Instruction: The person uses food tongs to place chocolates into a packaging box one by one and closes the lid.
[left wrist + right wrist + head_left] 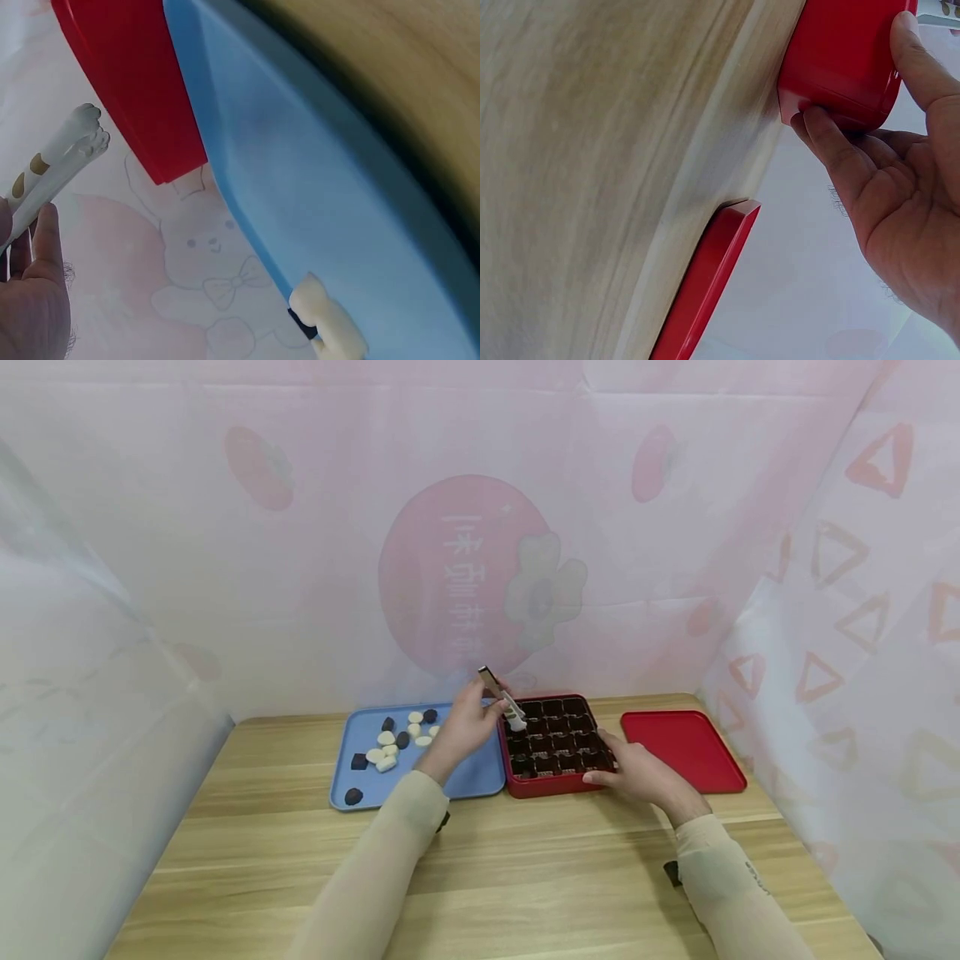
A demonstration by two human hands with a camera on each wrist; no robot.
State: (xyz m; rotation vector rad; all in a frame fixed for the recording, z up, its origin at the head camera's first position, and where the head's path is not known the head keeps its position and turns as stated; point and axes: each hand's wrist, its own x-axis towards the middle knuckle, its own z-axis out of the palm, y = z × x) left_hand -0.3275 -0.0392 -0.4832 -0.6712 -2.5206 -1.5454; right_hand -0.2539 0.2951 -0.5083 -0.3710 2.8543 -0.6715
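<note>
My left hand [462,727] holds a pair of small tongs [56,166], white with brown spots and paw-shaped tips. In the head view the tips hang over the left rear part of a red box [555,786]. Inside that box a dark brown insert [557,727] is divided into several small compartments. The left wrist view shows the paw tips close together, with no piece visible between them. At the box's front right corner, my right hand [641,772] grips the wall, thumb on the front and fingers along the side.
A blue tray [480,782] lies left of the box, bearing several white pieces [386,763] and dark brown pieces [353,796] that look like chocolates. To the right, a flat red lid [682,750] rests on the wooden table [525,877]. Printed curtains [315,568] surround the table.
</note>
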